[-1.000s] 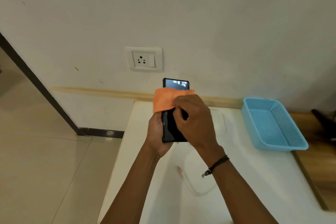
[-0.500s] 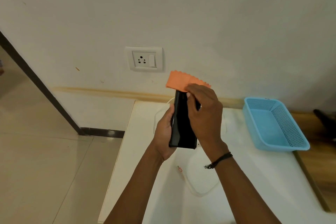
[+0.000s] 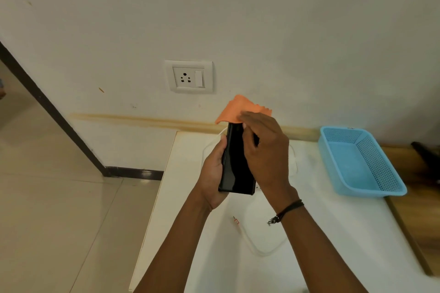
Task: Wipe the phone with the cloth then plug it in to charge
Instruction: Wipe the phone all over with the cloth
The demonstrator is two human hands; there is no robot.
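I hold a black phone (image 3: 237,164) upright above the white table, turned nearly edge-on. My left hand (image 3: 213,173) grips it from the left side and behind. My right hand (image 3: 264,150) presses an orange cloth (image 3: 238,110) over the phone's top end; the cloth sticks up above my fingers. On the table below lies a white charging cable (image 3: 257,245) in loops, its small plug end (image 3: 235,221) pointing left. A white wall socket (image 3: 188,76) with a switch sits on the wall above.
A light blue perforated plastic basket (image 3: 362,162) stands on the right of the white table (image 3: 190,257). A wooden surface (image 3: 416,209) adjoins the table at far right. Tiled floor (image 3: 59,209) lies to the left, below the table's left edge.
The phone turned from screen-facing to nearly edge-on. My right hand slid the cloth from mid-screen up to the phone's top end and stays there.
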